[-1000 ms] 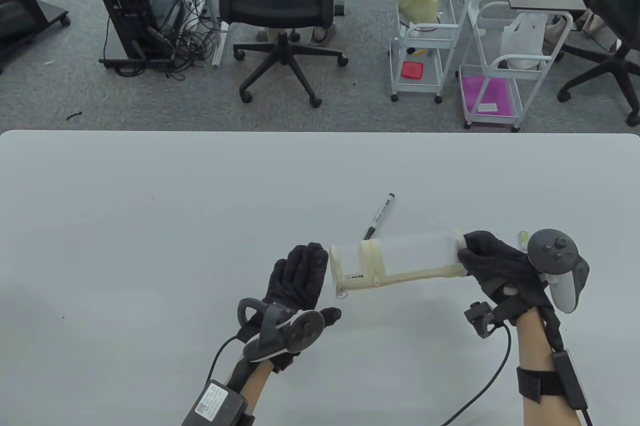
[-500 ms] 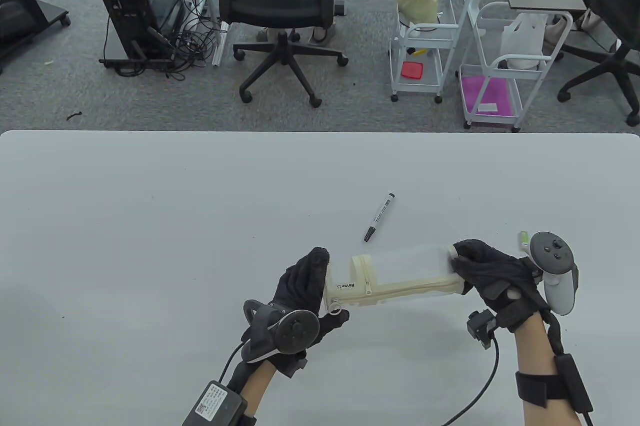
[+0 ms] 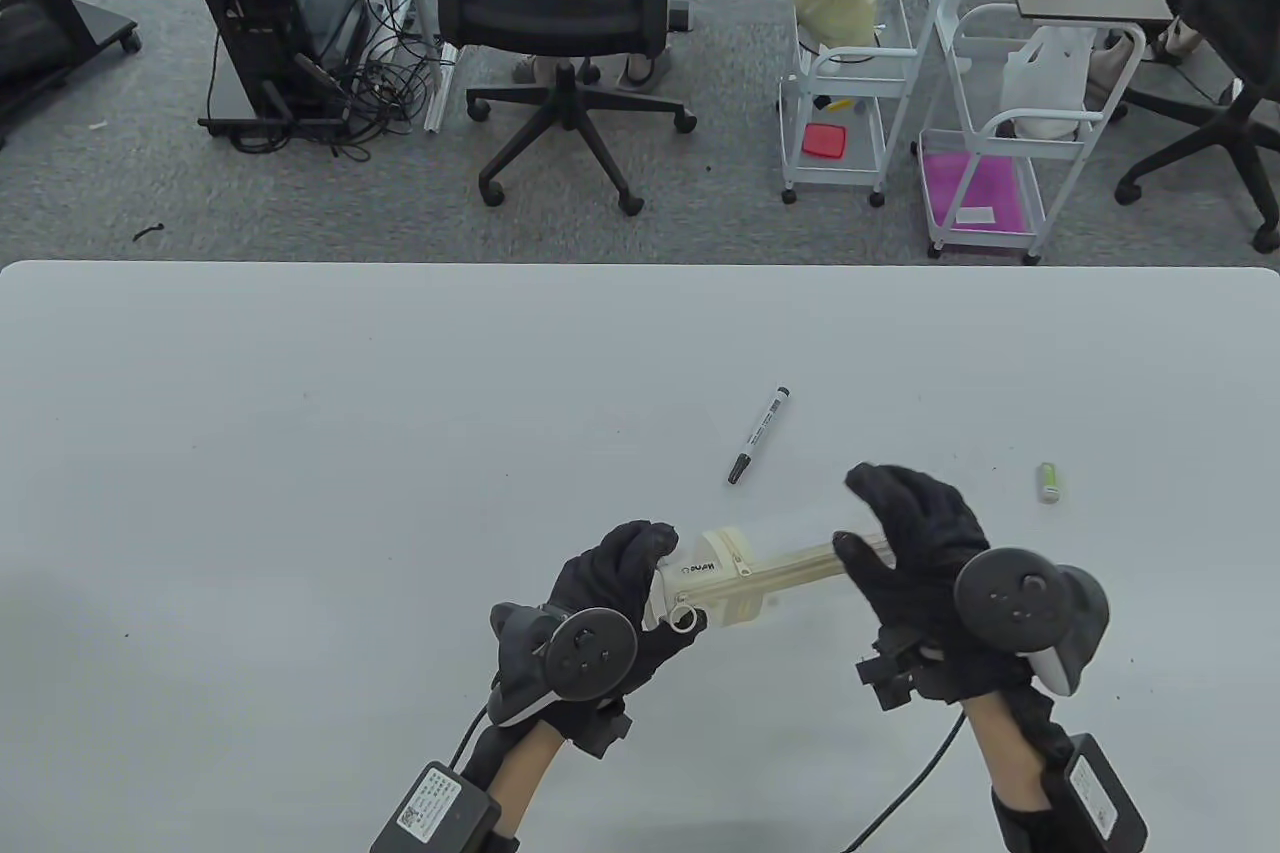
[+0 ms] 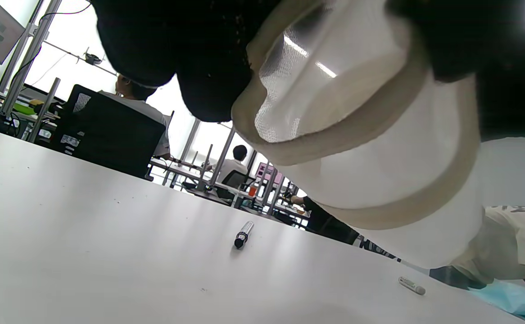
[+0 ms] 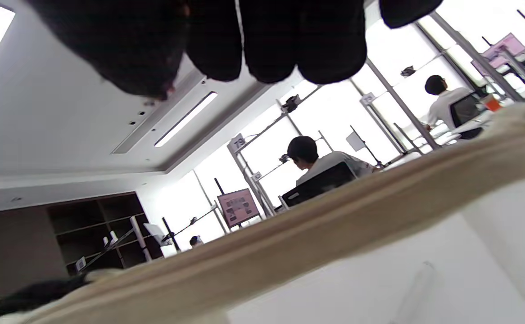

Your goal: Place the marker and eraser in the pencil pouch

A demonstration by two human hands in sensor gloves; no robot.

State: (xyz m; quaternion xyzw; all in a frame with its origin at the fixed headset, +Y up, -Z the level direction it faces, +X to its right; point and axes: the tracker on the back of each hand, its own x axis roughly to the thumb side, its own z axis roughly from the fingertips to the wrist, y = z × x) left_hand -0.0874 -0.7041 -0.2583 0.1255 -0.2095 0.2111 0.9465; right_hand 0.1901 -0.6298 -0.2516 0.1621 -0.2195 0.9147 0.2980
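Clearly the pencil pouch (image 3: 745,575) is soft, light fabric, held above the worktop (image 3: 300,453): left hand (image 3: 610,593) clamped on its zipper end, right hand (image 3: 915,543) spread loosely beside it. The marker (image 3: 758,434) at twelve o'clock is rigid; pinch mid-barrel. The small eraser (image 3: 1047,482) lies toward two o'clock.

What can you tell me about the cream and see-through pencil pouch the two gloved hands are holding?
The cream and translucent white pencil pouch is a long tube-shaped case with frosted, mesh-like panels, cream fabric trim and a cream zipper with a ring pull near its left end, beside a small printed logo. It looks zipped shut. It lies roughly level, lifted off the white table. The left hand grips its left end; the right hand is at its right end with fingers spread.
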